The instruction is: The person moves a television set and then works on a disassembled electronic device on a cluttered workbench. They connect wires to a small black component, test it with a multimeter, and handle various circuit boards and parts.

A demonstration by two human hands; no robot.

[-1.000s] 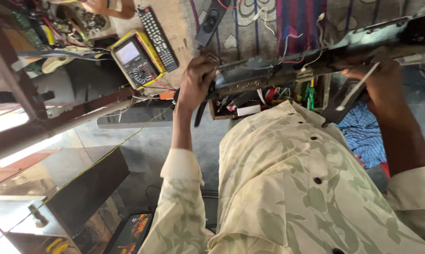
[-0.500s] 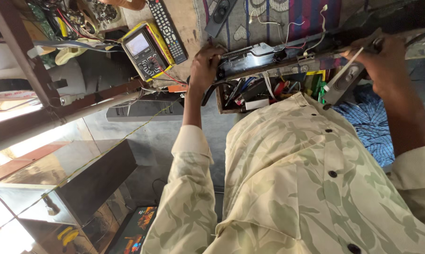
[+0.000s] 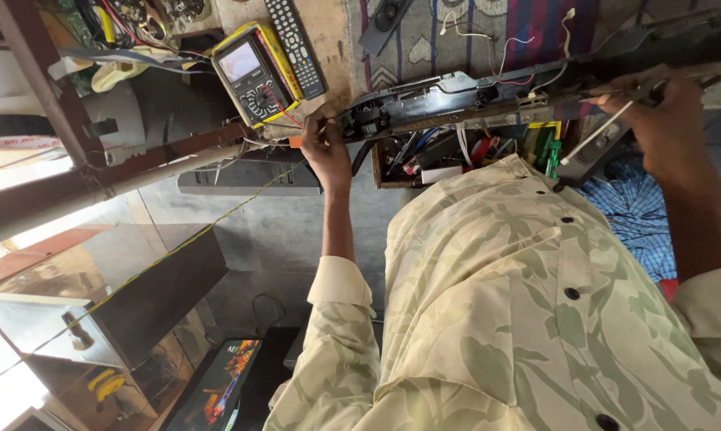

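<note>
pale green leaf-patterned shirt (image 3: 536,303) (dark buttons), sleeves rolled up.

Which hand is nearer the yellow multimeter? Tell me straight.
Left. The left hand grips the long black frame just beside the multimeter; the right hand holds a thin white tool at the frame's far end.

The right hand (image 3: 667,120) now holds the long black bar (image 3: 488,96) higher, the white stick (image 3: 596,133) poking out below

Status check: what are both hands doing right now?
Left hand grips one end of the long black panel. Right hand grips the other end, holding a screwdriver. Nothing blocking.
</note>
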